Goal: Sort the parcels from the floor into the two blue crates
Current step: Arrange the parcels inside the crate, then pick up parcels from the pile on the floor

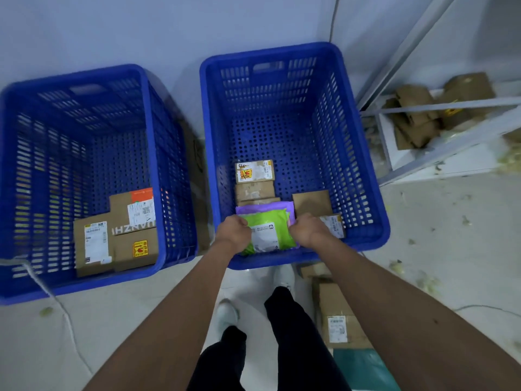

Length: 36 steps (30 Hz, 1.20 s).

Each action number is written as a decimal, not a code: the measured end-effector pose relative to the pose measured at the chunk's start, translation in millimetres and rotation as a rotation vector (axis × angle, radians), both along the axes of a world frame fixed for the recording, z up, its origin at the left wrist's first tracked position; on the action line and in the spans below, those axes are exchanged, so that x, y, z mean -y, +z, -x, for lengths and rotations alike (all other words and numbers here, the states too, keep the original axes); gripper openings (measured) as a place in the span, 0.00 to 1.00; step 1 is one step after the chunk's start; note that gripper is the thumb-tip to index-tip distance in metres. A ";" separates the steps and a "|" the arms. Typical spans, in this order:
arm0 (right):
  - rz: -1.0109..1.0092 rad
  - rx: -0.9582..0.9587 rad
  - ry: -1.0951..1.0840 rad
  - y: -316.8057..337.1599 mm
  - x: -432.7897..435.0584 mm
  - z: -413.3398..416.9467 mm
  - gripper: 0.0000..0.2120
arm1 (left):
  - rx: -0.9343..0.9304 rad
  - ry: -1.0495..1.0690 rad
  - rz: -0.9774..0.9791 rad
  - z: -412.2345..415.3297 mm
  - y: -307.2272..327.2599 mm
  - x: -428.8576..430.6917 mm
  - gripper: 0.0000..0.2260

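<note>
Two blue crates stand side by side on the floor. Inside the right crate (363,153), near its front wall, I hold a green mailer bag (267,230) with a white label. My left hand (233,232) grips its left edge and my right hand (308,230) grips its right edge. A purple bag (262,208) lies right under it. Several brown cardboard boxes (255,172) lie on the same crate's floor. The left crate (152,153) holds three cardboard boxes (118,235) in its front right corner.
On the floor by my right leg lie a cardboard parcel (338,320) with a label and a teal bag (363,368). A metal rack (439,108) with crumpled cardboard stands at the right. A white cord (48,292) trails past the left crate. Bits of litter dot the floor.
</note>
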State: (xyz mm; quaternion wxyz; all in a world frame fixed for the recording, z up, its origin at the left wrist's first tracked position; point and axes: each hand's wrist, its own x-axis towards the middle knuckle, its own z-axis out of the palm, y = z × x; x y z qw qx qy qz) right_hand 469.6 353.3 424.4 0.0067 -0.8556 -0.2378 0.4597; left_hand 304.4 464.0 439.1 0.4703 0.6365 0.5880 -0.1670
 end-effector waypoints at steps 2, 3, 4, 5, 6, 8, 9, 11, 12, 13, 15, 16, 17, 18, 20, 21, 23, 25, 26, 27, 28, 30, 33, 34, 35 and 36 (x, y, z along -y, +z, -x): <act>-0.007 0.000 0.005 9.3 3.2 1.5 0.18 | 0.012 0.004 -0.008 3.4 9.4 -0.1 0.13; -0.025 0.012 0.010 21.0 10.6 7.6 0.17 | 0.028 -0.010 -0.015 8.0 23.5 3.2 0.13; -0.035 0.020 0.014 29.7 15.4 11.2 0.17 | 0.049 -0.019 -0.030 9.8 33.1 4.3 0.13; -0.046 0.031 0.017 31.4 16.7 10.7 0.17 | 0.062 -0.020 -0.048 7.5 37.9 3.2 0.13; -0.052 0.070 0.021 41.2 23.7 15.3 0.17 | 0.085 -0.040 -0.070 8.3 48.1 5.1 0.12; -0.074 0.182 0.053 66.3 45.2 32.6 0.16 | 0.135 -0.099 -0.104 17.5 70.3 12.2 0.11; -0.088 0.219 0.061 77.5 57.0 43.6 0.15 | 0.155 -0.122 -0.108 24.4 79.8 16.7 0.11; -0.114 0.246 0.045 95.1 81.1 64.8 0.14 | 0.182 -0.171 -0.128 39.8 95.1 25.3 0.11; -0.107 0.249 0.042 103.4 92.7 75.0 0.14 | 0.199 -0.197 -0.137 47.4 101.4 29.0 0.11; -0.091 0.248 0.044 109.5 104.7 84.2 0.14 | 0.215 -0.218 -0.142 54.5 106.1 32.9 0.11; -0.064 0.260 0.049 122.7 127.1 99.8 0.14 | 0.239 -0.257 -0.148 67.0 115.0 41.5 0.12; -0.049 0.271 0.038 129.9 138.2 106.8 0.14 | 0.253 -0.283 -0.148 71.6 117.2 45.5 0.12; -0.035 0.283 0.026 133.7 149.9 112.5 0.15 | 0.262 -0.308 -0.145 75.4 117.9 49.6 0.12; -0.023 0.291 0.021 138.6 161.8 118.0 0.15 | 0.274 -0.329 -0.145 77.9 118.2 54.4 0.12; -0.003 0.305 0.015 147.8 186.2 129.8 0.17 | 0.292 -0.373 -0.131 81.3 118.2 68.0 0.11; 0.011 0.316 0.005 151.6 198.4 135.3 0.17 | 0.303 -0.397 -0.119 82.3 120.3 77.3 0.11; 0.027 0.349 -0.014 157.9 222.1 145.3 0.17 | 0.313 -0.437 -0.094 83.5 125.9 97.7 0.11; 0.044 0.374 -0.021 163.3 242.4 154.1 0.18 | 0.317 -0.469 -0.054 83.5 123.6 115.4 0.11; 0.056 0.373 -0.027 163.7 253.0 157.4 0.18 | 0.324 -0.487 -0.030 82.8 120.1 123.2 0.10; 0.066 0.376 -0.026 162.1 263.5 159.3 0.18 | 0.326 -0.501 -0.016 81.2 109.1 129.8 0.10; 0.089 0.369 -0.033 160.3 273.8 160.8 0.18 | 0.315 -0.506 -0.010 80.6 108.6 138.8 0.10; 0.117 0.347 -0.061 155.7 293.8 163.3 0.19 | 0.296 -0.524 0.027 79.8 110.0 159.1 0.09; 0.141 0.337 -0.101 157.2 320.5 167.0 0.20 | 0.277 -0.558 0.077 76.0 110.9 189.6 0.07; 0.144 0.334 -0.107 156.5 328.8 166.3 0.19 | 0.273 -0.565 0.089 73.3 108.0 199.1 0.07; 0.143 0.340 -0.108 151.8 338.3 164.3 0.19 | 0.268 -0.567 0.102 70.3 104.3 208.8 0.07; 0.149 0.341 -0.114 149.2 346.9 162.3 0.18 | 0.260 -0.567 0.108 67.4 100.7 218.7 0.07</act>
